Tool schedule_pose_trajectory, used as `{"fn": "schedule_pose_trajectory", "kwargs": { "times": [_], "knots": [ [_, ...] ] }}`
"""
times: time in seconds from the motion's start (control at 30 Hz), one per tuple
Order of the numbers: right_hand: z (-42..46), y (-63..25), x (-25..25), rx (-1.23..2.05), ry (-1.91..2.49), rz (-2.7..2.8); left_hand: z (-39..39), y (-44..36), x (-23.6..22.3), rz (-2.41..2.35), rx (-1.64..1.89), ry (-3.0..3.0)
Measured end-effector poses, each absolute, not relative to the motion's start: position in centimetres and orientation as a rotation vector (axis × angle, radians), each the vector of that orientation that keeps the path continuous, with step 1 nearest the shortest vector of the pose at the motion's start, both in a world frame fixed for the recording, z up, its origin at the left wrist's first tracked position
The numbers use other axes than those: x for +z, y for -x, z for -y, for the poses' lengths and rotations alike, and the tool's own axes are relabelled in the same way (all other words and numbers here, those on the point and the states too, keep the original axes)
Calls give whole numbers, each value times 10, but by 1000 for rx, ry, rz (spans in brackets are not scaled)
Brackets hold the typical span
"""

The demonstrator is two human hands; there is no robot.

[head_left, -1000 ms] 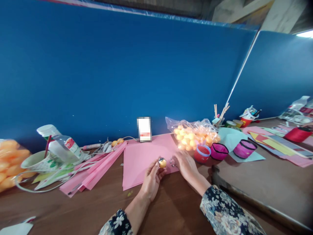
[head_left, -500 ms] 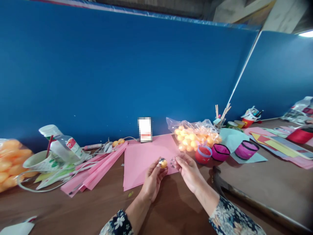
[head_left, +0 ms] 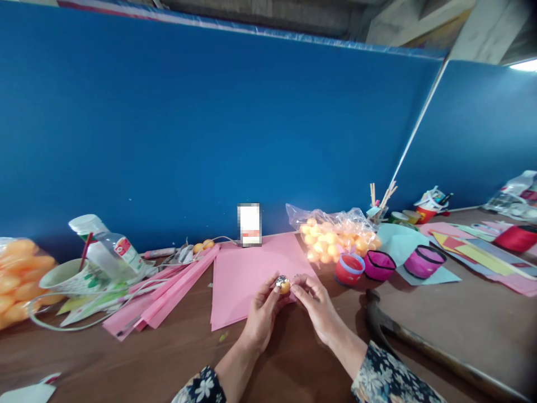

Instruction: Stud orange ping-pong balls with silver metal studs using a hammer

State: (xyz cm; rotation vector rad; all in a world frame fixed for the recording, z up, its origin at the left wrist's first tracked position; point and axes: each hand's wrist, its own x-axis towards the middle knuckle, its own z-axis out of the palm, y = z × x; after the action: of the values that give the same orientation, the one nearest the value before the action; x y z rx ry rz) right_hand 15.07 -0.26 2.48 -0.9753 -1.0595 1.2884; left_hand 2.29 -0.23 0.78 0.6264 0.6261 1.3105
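Note:
A small orange ball (head_left: 285, 287) with a shiny silver patch on its upper side is pinched between the fingertips of my left hand (head_left: 260, 318). My right hand (head_left: 319, 309) is closed in a pinch, its thumb and forefinger at the ball's right side. Whatever lies between those fingertips is too small to make out. Both hands are above the near right part of the pink paper sheets (head_left: 239, 280), which lie on the brown table (head_left: 180, 358).
Behind my right hand lies a clear bag of orange balls (head_left: 323, 240), beside a red cup (head_left: 349, 268) and magenta cups (head_left: 380, 265). A curved wooden handle (head_left: 423, 341) lies right. Pink strips (head_left: 168, 299), a bottle (head_left: 126, 252) and another ball bag (head_left: 25, 274) are left.
My right hand has moved left, bringing its fingertips from the small silvery bits to the ball. My left hand still holds the ball, shifted slightly right and nearer.

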Motion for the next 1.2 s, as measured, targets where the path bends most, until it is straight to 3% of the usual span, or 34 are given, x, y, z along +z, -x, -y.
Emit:
{"fn": "schedule_pose_trajectory", "kwargs": {
  "times": [1.2],
  "knots": [
    [3,-148,15,1372,1010,1066,2,-23,6,-664,1285,-726]
  ]
}}
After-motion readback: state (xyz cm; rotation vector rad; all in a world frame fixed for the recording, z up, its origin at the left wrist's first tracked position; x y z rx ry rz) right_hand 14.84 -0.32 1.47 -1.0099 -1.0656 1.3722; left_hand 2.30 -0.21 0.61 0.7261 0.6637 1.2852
